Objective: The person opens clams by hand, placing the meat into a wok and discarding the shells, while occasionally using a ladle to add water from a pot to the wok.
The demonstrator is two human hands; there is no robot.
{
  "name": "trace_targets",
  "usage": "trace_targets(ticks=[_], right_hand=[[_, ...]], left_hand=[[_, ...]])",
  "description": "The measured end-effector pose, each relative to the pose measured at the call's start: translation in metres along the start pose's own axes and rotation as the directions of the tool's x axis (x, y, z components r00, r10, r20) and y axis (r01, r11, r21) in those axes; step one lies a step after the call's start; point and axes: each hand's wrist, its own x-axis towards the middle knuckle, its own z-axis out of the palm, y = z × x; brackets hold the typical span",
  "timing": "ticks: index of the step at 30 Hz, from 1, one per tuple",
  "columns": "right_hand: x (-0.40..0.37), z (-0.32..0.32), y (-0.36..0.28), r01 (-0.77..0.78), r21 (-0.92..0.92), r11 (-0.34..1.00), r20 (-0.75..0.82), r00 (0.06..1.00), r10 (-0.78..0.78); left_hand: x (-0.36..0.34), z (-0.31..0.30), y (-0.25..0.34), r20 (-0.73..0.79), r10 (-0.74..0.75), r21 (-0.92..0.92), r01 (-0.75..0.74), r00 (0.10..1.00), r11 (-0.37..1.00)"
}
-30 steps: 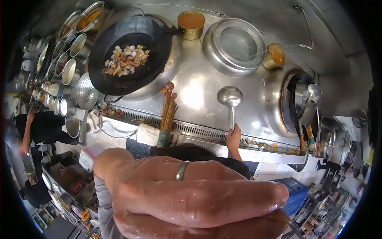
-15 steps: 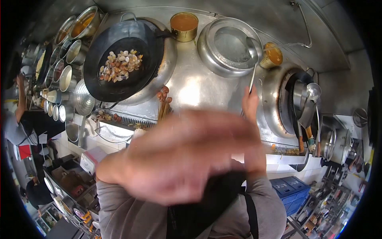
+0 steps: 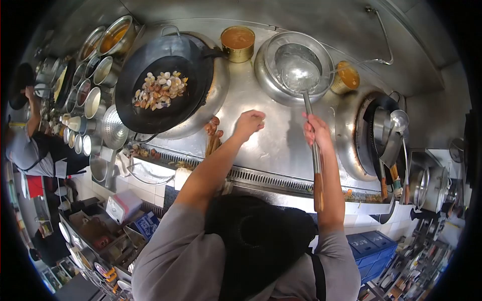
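My right hand (image 3: 316, 130) is wrapped round the long metal handle of a ladle (image 3: 317, 170), whose lower end is wooden. The ladle's bowl dips into the water of a round steel basin (image 3: 266, 60) at the back. Over the steel counter, between the basin and the large wok, hovers my left hand (image 3: 249, 124), its fingers curled in and nothing visible in them. Open clams (image 3: 160, 90) lie heaped in the black wok (image 3: 145, 118) on the left burner.
Behind the counter stand two tins, one (image 3: 238, 45) beside the wok and another (image 3: 347, 78) by a water spout (image 3: 384, 61). A right-hand burner (image 3: 346, 133) holds stacked pans and ladles. A perforated skimmer (image 3: 113, 127) and several seasoning pots (image 3: 93, 103) line the left, where another person (image 3: 30, 145) works.
My left hand has dropped from close before the camera to above the counter. My right hand has drawn nearer, and the ladle bowl has moved from the basin's right rim into the water.
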Motion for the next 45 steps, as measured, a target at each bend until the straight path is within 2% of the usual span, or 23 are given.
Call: trace_targets(ticks=[5,7,10,11,13,14,17,19,20,21,22,24,26,27,29,30,32,36,38,39,41,43,45], right_hand=[[-0.049,0.027,0.012,0.065,-0.278,0.958,-0.023,0.997,-0.074],[-0.055,0.028,0.035,0.074,-0.345,0.936,-0.038,0.995,-0.092],[-0.059,0.032,0.058,0.327,-0.766,0.554,0.012,0.869,-0.495],[-0.06,0.03,0.068,0.329,-0.759,0.562,0.022,0.875,-0.483],[-0.058,0.016,0.098,0.34,-0.819,0.462,-0.004,0.801,-0.598],[-0.061,0.006,0.114,0.395,-0.847,0.357,0.056,0.733,-0.677],[-0.084,-0.014,0.149,0.29,-0.908,0.302,0.035,0.771,-0.636],[-0.094,-0.027,0.171,0.288,-0.918,0.273,0.051,0.767,-0.64],[-0.098,-0.031,0.179,0.222,-0.94,0.258,0.029,0.807,-0.59],[-0.099,-0.035,0.188,0.156,-0.958,0.24,0.002,0.842,-0.539],[-0.099,-0.038,0.197,0.167,-0.961,0.222,0.012,0.824,-0.567],[-0.099,-0.038,0.212,0.12,-0.966,0.229,-0.029,0.831,-0.556],[-0.099,-0.024,0.204,0.017,-0.954,0.299,-0.134,0.869,-0.477],[-0.098,-0.023,0.205,0.012,-0.954,0.3,-0.14,0.866,-0.479],[-0.09,-0.022,0.207,0.1,-0.988,0.117,0.006,0.783,-0.622],[-0.089,-0.017,0.201,0.104,-0.988,0.114,0.01,0.78,-0.626],[-0.091,-0.006,0.18,0.123,-0.985,0.125,0.008,0.743,-0.669],[-0.087,0.01,0.154,0.297,-0.945,0.134,0.11,0.677,-0.728],[-0.074,0.023,0.146,0.434,-0.854,0.286,0.14,0.723,-0.677],[-0.07,0.037,0.136,0.484,-0.771,0.414,0.135,0.76,-0.636],[-0.051,0.058,0.129,0.515,-0.542,0.664,0.101,0.824,-0.557],[-0.042,0.069,0.112,0.33,-0.339,0.881,0.112,0.944,-0.31],[-0.041,0.075,0.095,0.298,-0.285,0.911,0.166,0.951,-0.259]], left_hand=[[0.044,0.043,0.022,-0.103,-0.062,0.143,0.077,0.993,0.987],[0.047,0.047,0.024,-0.064,-0.097,-0.053,0.094,0.993,0.994],[0.021,0.033,0.041,-0.065,-0.101,-0.168,0.089,0.993,0.982],[0.011,0.021,0.049,-0.084,-0.106,-0.168,0.09,0.991,0.982],[-0.005,-0.016,0.073,-0.038,0.082,-0.188,-0.088,0.996,0.978],[-0.018,-0.041,0.089,-0.087,0.198,-0.08,-0.205,0.976,0.976],[-0.051,-0.124,0.152,-0.195,0.397,0.187,-0.363,0.897,0.913],[-0.063,-0.169,0.184,-0.228,0.682,0.695,-0.375,0.695,0.614],[-0.074,-0.182,0.194,-0.129,0.843,0.915,-0.264,0.521,0.304],[-0.084,-0.186,0.204,0.053,0.933,0.997,-0.068,0.357,-0.031],[-0.09,-0.181,0.205,0.078,0.949,0.997,-0.047,0.307,-0.067],[-0.096,-0.159,0.178,0.023,0.866,0.946,-0.291,0.5,0.142],[-0.086,-0.134,0.118,0.17,0.7,0.954,-0.294,0.693,0.06],[-0.073,-0.128,0.078,0.197,0.496,0.979,-0.201,0.846,-0.046],[-0.056,-0.12,0.01,0.257,0.329,0.96,-0.201,0.909,-0.193],[-0.051,-0.122,-0.016,0.257,0.336,0.96,-0.2,0.906,-0.193],[-0.04,-0.123,-0.046,0.294,0.498,0.889,-0.041,0.816,-0.457],[-0.038,-0.094,-0.033,0.191,0.34,0.927,-0.054,0.921,-0.372],[-0.051,-0.068,-0.009,0.236,0.397,0.862,-0.38,0.887,0.336],[-0.067,-0.048,0.009,0.26,0.384,0.854,-0.396,0.886,0.336],[-0.107,-0.009,0.045,0.243,0.301,0.63,-0.387,0.922,0.673],[-0.118,0.002,0.05,0.273,0.288,0.626,-0.397,0.918,0.672],[-0.124,0.005,0.053,0.26,0.356,0.58,-0.44,0.898,0.686]])
